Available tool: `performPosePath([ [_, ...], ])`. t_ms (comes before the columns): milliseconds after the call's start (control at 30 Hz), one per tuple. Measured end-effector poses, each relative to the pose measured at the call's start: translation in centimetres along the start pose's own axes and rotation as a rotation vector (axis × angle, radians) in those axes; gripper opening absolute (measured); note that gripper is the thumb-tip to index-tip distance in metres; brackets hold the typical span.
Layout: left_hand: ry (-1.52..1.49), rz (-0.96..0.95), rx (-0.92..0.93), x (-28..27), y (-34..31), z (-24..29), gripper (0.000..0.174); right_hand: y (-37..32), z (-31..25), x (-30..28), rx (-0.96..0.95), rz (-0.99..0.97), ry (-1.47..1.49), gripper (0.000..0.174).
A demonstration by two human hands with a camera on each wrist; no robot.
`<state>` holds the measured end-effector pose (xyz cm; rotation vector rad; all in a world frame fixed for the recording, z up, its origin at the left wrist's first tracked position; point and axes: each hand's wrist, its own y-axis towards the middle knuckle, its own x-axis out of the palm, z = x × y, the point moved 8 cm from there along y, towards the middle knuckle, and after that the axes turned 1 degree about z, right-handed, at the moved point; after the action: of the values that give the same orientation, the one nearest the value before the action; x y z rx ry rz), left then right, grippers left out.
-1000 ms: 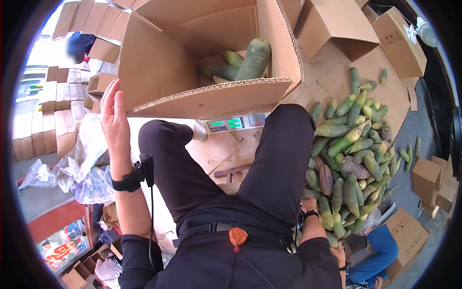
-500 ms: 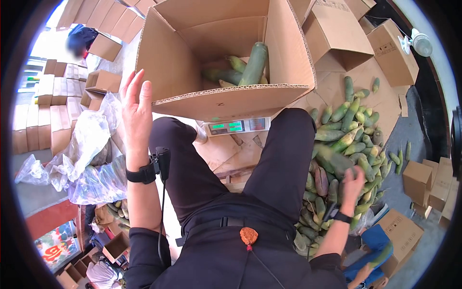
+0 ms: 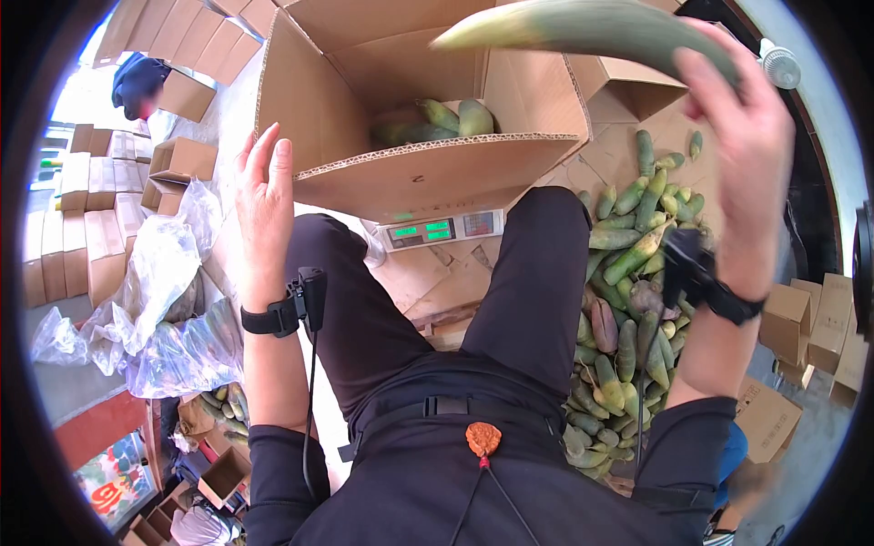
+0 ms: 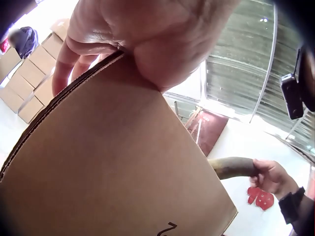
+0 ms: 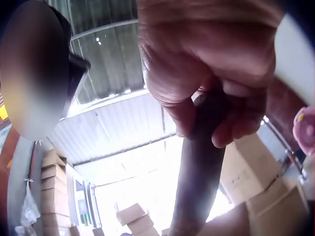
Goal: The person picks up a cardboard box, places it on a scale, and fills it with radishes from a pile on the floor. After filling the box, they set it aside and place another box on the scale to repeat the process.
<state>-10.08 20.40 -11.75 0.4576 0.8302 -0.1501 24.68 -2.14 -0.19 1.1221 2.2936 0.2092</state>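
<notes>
My right hand (image 3: 751, 146) grips a long curved green radish (image 3: 569, 27) by its dark end, raised beside the tall cardboard box (image 3: 305, 114). The pale tip of the radish reaches across above the box opening. In the right wrist view, thumb and fingers close around the radish (image 5: 199, 167). My left hand (image 3: 264, 200) rests against the box's near left corner, fingers straight. The left wrist view has its palm (image 4: 162, 44) at the corner edge, fingers along the outer side. Several radishes (image 3: 475, 118) lie inside the box.
A digital scale (image 3: 442, 230) with green digits shows below the box. To the right, a heap of green radishes (image 3: 626, 350) covers the floor beside my leg. Plastic bags (image 3: 168, 273) lie at left near stacked cartons (image 3: 68, 246). Another open box (image 3: 633, 86) stands behind the heap.
My right hand has come up from the heap with a radish and moved to the box's right side. The large radish inside the box now lies lower. My left hand stays at the corner.
</notes>
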Motion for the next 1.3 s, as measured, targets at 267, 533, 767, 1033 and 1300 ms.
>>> performPosePath([
  [267, 0.062, -0.010, 0.008, -0.3, -0.2, -0.2, 0.040, -3.2, 2.8, 15.4, -0.267, -0.424, -0.145, 0.022],
  [533, -0.091, 0.010, 0.098, 0.1, 0.4, -0.5, 0.034, -4.6, 10.2, 0.8, 0.071, -0.118, 0.105, 0.020],
  [767, -0.102, 0.021, 0.023, 0.3, 0.1, 0.1, 0.039, -18.1, 29.2, -9.2, 0.622, -0.058, -0.204, 0.025],
  [1033, -0.197, 0.005, -0.037, 0.6, 0.3, -0.9, 0.041, -40.9, 40.9, -8.7, 1.181, -0.076, -0.205, 0.013],
  [1300, -0.197, 0.017, -0.054, 0.5, 0.1, -0.7, 0.040, -55.8, 45.5, -2.7, 0.908, -0.778, -0.728, 0.025],
])
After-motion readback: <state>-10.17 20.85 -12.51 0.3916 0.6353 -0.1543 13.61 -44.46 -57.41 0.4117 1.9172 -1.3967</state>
